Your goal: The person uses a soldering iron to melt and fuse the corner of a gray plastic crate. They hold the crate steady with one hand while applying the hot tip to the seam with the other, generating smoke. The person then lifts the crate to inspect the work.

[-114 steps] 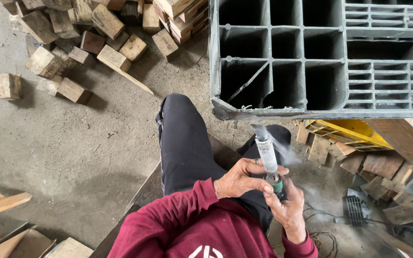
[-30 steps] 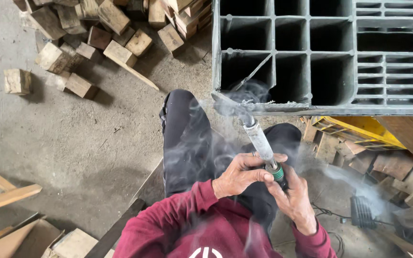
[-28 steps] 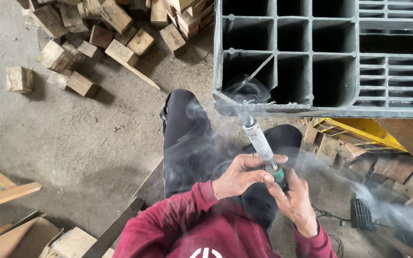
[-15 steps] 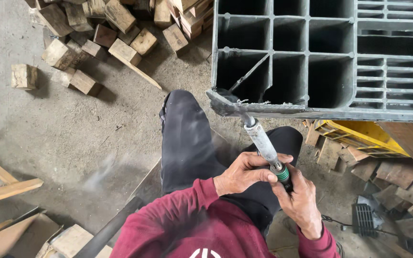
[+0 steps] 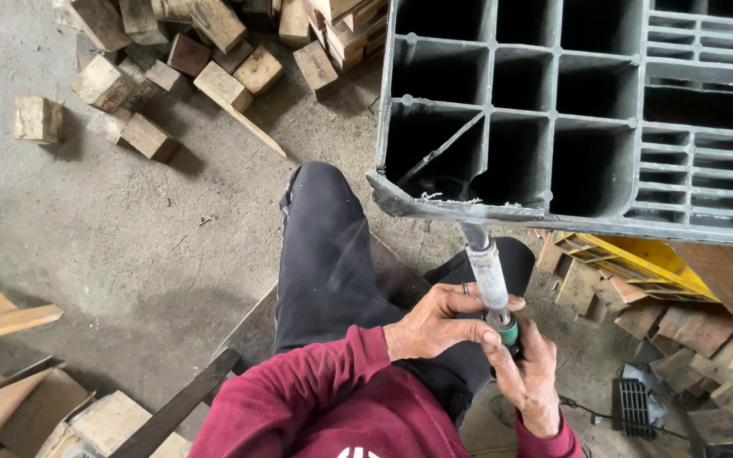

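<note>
- Heat tool [image 5: 489,273], a stiff grey barrel with a green collar, points up, its tip against the rough lower edge of the grey plastic pallet [image 5: 553,110].
- It looks light enough, but the barrel is likely hot; the safe hold is low, at the collar and handle.
- Left hand [image 5: 431,321] has its grip clenched round the barrel's base; right hand [image 5: 529,373] clasps the handle below.
- The pallet looks rigid and heavy.
- Wooden blocks [image 5: 214,59] lie scattered on the concrete floor [image 5: 129,246].
</note>
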